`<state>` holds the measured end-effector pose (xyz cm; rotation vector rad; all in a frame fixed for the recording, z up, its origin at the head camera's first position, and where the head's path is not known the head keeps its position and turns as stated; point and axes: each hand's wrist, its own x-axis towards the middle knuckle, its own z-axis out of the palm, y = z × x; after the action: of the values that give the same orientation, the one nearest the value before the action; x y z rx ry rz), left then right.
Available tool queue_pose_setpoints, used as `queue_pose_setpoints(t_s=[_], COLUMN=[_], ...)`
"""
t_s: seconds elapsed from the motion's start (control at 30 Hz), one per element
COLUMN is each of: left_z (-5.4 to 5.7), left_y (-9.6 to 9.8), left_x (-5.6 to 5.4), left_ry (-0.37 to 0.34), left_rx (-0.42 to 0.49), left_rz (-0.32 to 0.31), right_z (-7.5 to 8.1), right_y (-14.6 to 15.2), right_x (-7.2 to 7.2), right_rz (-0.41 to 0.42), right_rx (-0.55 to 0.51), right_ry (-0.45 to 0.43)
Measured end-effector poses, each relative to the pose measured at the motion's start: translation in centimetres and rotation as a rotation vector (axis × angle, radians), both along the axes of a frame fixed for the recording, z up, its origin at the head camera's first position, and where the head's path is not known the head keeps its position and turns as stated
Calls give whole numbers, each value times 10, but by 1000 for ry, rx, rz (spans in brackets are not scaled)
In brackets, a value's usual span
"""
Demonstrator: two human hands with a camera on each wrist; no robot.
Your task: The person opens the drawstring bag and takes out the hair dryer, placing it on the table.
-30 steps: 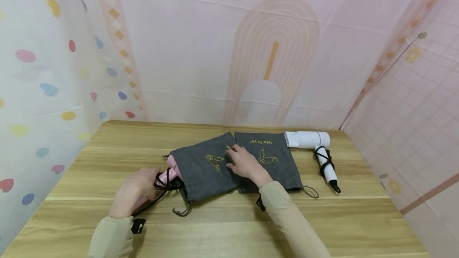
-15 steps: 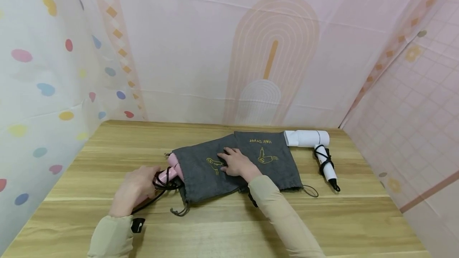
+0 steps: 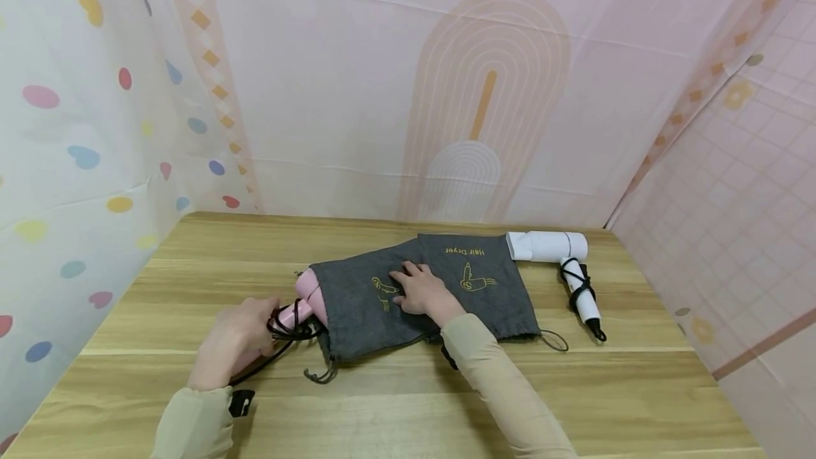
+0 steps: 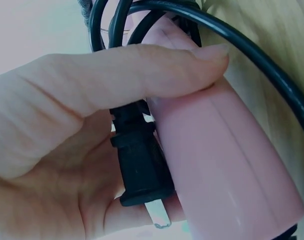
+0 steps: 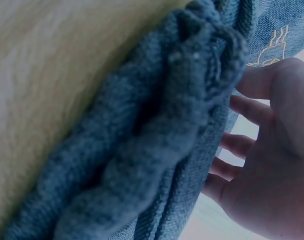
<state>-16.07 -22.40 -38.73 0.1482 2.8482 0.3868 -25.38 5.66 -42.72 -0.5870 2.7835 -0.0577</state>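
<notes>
My left hand (image 3: pixel 239 338) grips the handle of a pink hair dryer (image 3: pixel 298 313), whose head lies partly inside a dark grey drawstring bag (image 3: pixel 350 310). In the left wrist view the thumb lies across the pink handle, and a black plug (image 4: pixel 144 172) with its cord sits between palm and handle. My right hand (image 3: pixel 426 295) rests on the same bag with spread fingers, beside its yellow dryer drawing. Gathered grey cloth fills the middle of the right wrist view, next to the right fingers. The dryer's nozzle is hidden by the bag.
A second grey bag (image 3: pixel 503 310) marked "Hair Dryer" lies to the right, slightly overlapping the first. A white hair dryer (image 3: pixel 554 246) with its cord wound round the handle lies at the second bag's right edge. Patterned curtains (image 3: pixel 331 91) enclose the wooden table (image 3: pixel 210 261).
My right hand has moved left along the first bag, from near its inner end onto its middle. Slightly more of the pink hair dryer shows at the bag's mouth.
</notes>
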Motion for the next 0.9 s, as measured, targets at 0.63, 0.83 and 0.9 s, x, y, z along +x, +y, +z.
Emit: queue_pose_setpoints(t_s=[0.63, 0.83, 0.9], left_z=[1, 1, 1], left_y=[-4, -7, -8], left_x=[4, 5, 5], left_ry=[2, -7, -6], left_rx=[29, 38, 39], left_rz=[-14, -12, -11], right_z=[2, 3, 3], right_y=[-3, -4, -4], right_x=[0, 0, 1], right_rz=[-21, -31, -32], right_rx=[23, 32, 36], right_ry=[2, 2, 4])
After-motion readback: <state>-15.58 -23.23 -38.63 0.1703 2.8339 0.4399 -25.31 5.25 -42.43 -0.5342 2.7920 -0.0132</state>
